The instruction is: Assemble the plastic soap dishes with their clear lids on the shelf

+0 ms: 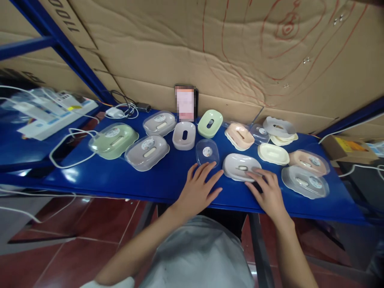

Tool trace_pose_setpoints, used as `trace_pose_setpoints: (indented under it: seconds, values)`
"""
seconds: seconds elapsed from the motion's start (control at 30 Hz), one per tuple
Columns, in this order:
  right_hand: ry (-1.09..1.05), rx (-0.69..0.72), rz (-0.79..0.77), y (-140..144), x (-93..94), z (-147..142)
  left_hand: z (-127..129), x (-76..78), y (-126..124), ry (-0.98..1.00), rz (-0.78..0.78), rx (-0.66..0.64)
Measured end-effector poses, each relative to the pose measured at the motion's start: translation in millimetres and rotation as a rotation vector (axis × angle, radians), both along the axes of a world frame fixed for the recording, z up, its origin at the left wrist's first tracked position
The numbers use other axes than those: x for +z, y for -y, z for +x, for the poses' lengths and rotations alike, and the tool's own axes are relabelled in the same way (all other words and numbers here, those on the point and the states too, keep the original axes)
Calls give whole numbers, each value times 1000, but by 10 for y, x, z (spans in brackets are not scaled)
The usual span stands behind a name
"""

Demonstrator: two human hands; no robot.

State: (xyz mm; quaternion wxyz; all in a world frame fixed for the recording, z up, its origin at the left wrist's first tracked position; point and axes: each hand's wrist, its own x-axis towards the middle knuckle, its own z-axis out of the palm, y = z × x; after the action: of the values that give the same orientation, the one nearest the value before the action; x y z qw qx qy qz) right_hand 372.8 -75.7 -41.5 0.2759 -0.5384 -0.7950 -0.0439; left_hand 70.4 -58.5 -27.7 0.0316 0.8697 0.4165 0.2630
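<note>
My left hand (199,188) is open, its fingertips at the near edge of a clear plastic lid (207,151) with a round sticker. To its right, my right hand (267,190) is open too, fingertips at the right side of a pale lilac soap dish (235,166) with an oval slot. Behind these stand a grey soap box base (177,142) and a light green soap dish (202,126). A peach soap dish (235,136) lies behind the lilac one, and a cream dish (273,154) sits to the right of it.
Lidded soap boxes, one green (105,146) and two greyish, stand at the left; a peach (318,162) and a grey one (292,180) are at the right. A phone-like screen (186,104) leans against the cardboard wall (144,48). Cables and a power strip (57,120) lie far left.
</note>
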Motion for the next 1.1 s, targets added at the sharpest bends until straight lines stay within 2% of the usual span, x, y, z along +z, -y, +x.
trace_pose_setpoints:
  seconds: [0.13,0.23,0.4,0.53,0.7,0.9,1.0,1.1]
  values:
    - [-18,96,33,178,20,-137,-56,-31,79,67,15,-74]
    - [-88,47,56,180,37,-48,-2,-49,94,82,12,-94]
    - [-225,36,-125,91,29,169,205,-55,-4,52,-17,-117]
    - [-220,100,-184,133,15,84,293,-92,-52,36,-7,-125]
    - [-116,210,-150,280,11,-200,32,-132,129,13,70,-134]
    - [18,268,-128,362,4,-538,-323,-136,398,-29,133,2]
    - [70,314,-139,297,63,-671,-449,-159,420,31,135,59]
    - [69,346,-153,95,151,-803,-632,-177,411,87,125,107]
